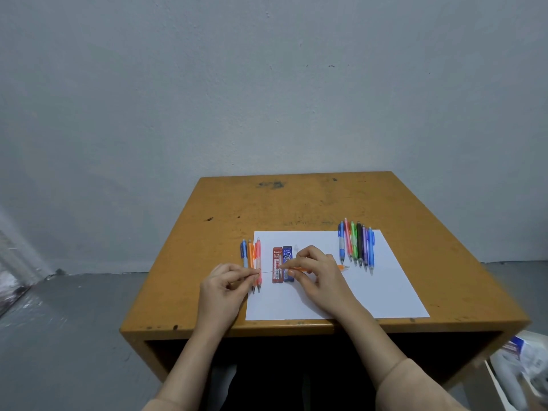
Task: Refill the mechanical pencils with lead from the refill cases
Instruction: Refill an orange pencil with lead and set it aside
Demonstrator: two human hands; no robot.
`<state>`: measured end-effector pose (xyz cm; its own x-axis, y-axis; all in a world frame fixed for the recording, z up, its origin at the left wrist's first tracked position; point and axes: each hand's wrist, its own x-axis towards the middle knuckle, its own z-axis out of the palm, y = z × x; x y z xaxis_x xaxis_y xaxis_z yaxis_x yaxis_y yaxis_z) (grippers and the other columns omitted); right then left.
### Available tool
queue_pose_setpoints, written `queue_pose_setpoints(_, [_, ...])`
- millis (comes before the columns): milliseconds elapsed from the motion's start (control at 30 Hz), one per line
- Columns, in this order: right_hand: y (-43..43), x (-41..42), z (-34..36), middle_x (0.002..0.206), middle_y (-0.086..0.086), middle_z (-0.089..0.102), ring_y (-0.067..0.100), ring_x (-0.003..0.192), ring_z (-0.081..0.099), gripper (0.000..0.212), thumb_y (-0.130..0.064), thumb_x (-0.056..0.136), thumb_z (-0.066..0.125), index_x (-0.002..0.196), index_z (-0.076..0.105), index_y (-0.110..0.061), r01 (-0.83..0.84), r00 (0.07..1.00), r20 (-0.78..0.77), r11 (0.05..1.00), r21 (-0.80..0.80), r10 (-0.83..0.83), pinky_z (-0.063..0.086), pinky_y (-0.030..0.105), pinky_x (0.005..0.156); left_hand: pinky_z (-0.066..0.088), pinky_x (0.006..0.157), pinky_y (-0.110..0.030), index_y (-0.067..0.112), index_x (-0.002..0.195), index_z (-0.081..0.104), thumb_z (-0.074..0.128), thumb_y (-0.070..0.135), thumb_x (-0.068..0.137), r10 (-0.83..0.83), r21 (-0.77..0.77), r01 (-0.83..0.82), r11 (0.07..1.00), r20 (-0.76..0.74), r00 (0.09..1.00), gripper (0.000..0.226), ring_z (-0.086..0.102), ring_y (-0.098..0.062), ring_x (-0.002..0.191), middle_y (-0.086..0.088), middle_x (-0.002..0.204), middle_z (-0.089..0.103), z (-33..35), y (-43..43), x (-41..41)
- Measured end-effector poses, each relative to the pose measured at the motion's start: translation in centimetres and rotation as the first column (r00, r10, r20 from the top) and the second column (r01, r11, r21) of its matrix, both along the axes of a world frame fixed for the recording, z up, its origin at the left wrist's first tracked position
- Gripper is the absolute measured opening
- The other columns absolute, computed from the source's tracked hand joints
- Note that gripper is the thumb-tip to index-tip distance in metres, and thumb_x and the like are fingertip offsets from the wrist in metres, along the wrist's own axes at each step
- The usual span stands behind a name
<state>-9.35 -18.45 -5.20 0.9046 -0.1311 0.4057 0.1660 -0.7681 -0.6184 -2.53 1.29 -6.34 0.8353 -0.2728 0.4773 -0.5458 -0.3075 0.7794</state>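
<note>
My right hand (317, 269) holds an orange mechanical pencil (342, 266) sideways, tip pointing right, its open back end pointing left. My left hand (228, 281) pinches a thin lead (269, 272) that runs to the right toward the pencil's back end. Under the hands, a red refill case (277, 264) and a blue refill case (287, 256) lie side by side on the white paper (385, 292). A small clear cap (296, 248) lies just beyond the blue case.
Three pencils, blue, orange and pink (251, 256), lie in a row at the paper's left edge. Several coloured pencils (357, 244) lie in a row at its far right corner. The yellow wooden desk (296, 200) stands against a grey wall; a white bag (522, 363) lies at the lower right.
</note>
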Motion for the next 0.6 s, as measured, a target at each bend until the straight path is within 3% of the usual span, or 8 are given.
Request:
queue_pose_setpoints(400, [0.19, -0.1, 0.31, 0.1, -0.02, 0.055, -0.011, 0.096, 0.048, 0.02, -0.027, 0.089, 0.064, 0.109, 0.064, -0.029, -0.028, 0.999, -0.03, 0.999, 0.014, 0.029, 0.032, 0.017, 0.083, 0.043, 0.065, -0.012, 0.043, 0.082, 0.071, 0.08, 0.012, 0.072, -0.017, 0.036, 0.017, 0.999, -0.004, 1.0, 0.034, 0.057, -0.006, 0.083, 0.026, 0.088, 0.062, 0.21, 0.1, -0.11])
queue_pose_setpoints(600, [0.18, -0.14, 0.21, 0.096, -0.019, 0.056, -0.01, 0.092, 0.05, 0.017, -0.024, 0.087, 0.067, 0.104, 0.066, -0.022, -0.041, 0.999, 0.022, 0.999, 0.024, 0.041, 0.036, 0.018, 0.082, 0.043, 0.064, -0.011, 0.034, 0.084, 0.075, 0.081, 0.012, 0.072, -0.014, 0.075, 0.012, 0.997, 0.026, 1.0, 0.025, 0.056, -0.005, 0.086, 0.022, 0.078, 0.062, 0.27, -0.08, -0.19])
